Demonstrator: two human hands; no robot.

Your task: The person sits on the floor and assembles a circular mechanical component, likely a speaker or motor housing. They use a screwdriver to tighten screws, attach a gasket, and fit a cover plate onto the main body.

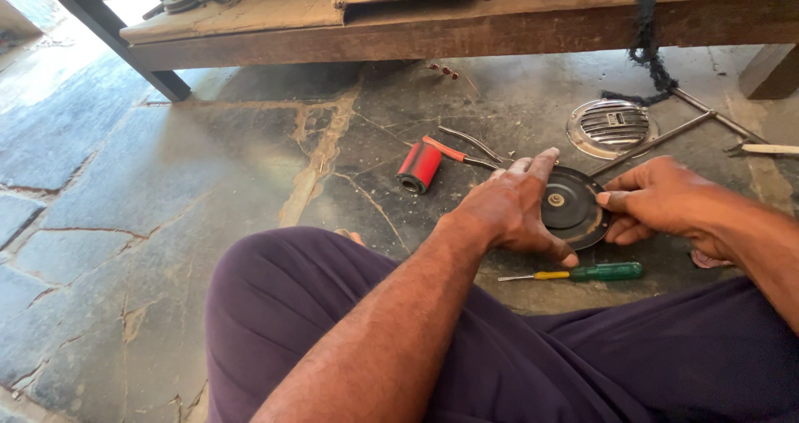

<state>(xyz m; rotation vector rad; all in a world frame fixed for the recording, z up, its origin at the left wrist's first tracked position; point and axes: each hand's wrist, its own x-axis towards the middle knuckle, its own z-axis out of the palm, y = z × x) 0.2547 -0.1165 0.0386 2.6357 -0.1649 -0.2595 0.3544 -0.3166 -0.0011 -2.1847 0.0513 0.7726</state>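
Both hands — left hand [512, 211], right hand [657, 202] — gripping black disc [570, 211], stone floor [166, 190]

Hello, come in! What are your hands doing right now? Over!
Both hands on black disc: left hand over its left side, right hand pinching right rim. Green screwdriver just below. Nothing blocking.

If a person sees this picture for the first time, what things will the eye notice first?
First, the two hands at centre right: the left hand and the right hand both hold a black round disc on the stone floor. Left of them lies a bright red cylinder, and just before them a green-handled screwdriver.
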